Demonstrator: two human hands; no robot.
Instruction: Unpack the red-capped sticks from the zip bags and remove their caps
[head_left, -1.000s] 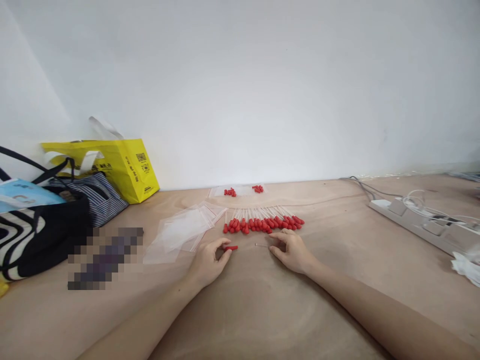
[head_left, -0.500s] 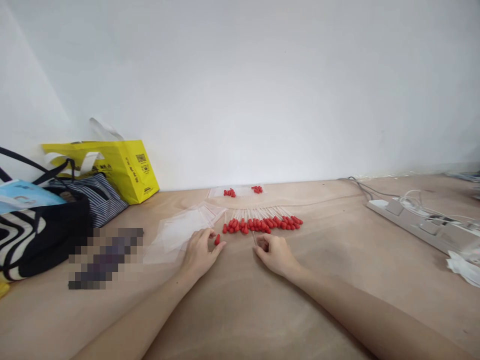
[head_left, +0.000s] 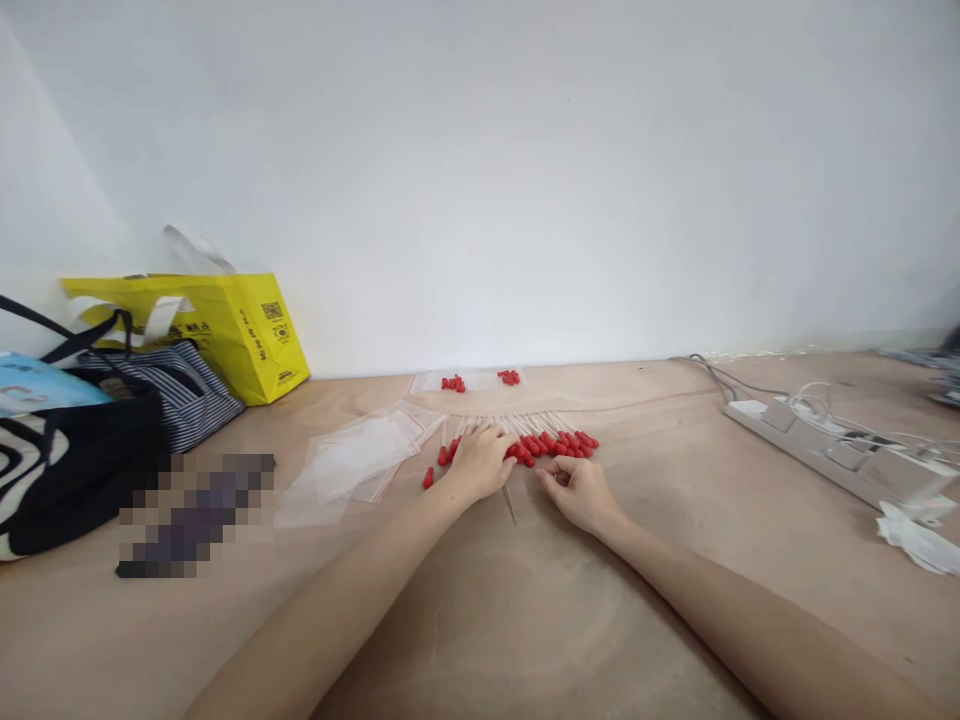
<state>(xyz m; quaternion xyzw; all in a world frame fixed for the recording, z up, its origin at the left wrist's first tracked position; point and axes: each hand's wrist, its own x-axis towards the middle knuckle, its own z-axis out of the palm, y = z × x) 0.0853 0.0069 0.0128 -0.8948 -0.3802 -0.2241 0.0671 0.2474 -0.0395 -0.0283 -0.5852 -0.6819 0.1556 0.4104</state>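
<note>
Reaching from 7 o'clock with the left hand, palm down over the red-ended sticks. Reaching from 5 with the right hand, fingers curled. Cannot tell either grip's state. Now let go by the left: one red piece, at its 9 o'clock; by the right: a thin clear stick, at the left hand's 5.
</note>
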